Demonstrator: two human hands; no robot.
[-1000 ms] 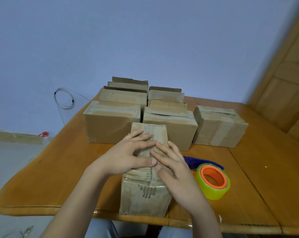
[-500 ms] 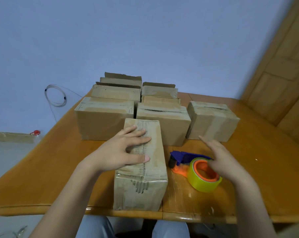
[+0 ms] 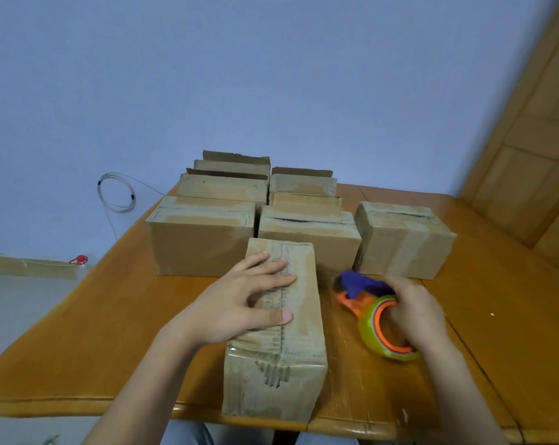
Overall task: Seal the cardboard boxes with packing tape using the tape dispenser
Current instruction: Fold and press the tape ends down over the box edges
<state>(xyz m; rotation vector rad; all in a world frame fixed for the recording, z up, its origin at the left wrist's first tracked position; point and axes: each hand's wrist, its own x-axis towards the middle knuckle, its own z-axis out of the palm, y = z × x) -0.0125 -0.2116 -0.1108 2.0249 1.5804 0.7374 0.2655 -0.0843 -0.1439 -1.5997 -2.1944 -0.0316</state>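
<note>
From my seat the right hand (image 3: 416,313) is the hard part: it is smeared by motion, and its fingertips disappear into the orange core of the tape roll (image 3: 369,332), yet I can see the fingers curled round the tape dispenser (image 3: 348,300), gripping it just right of the near box (image 3: 287,364). I cannot tell whether the dispenser rests on the table (image 3: 111,332) or sits just off it. Its purple front end is a blur. The left hand (image 3: 239,303) lies flat on the near box's top, fingers straight over the centre seam. That box is worn brown cardboard under wrinkled, glossy tape, standing at the table's near edge. The other boxes (image 3: 204,242) behind it largely hide one another. The table is smooth orange-brown wood.
</note>
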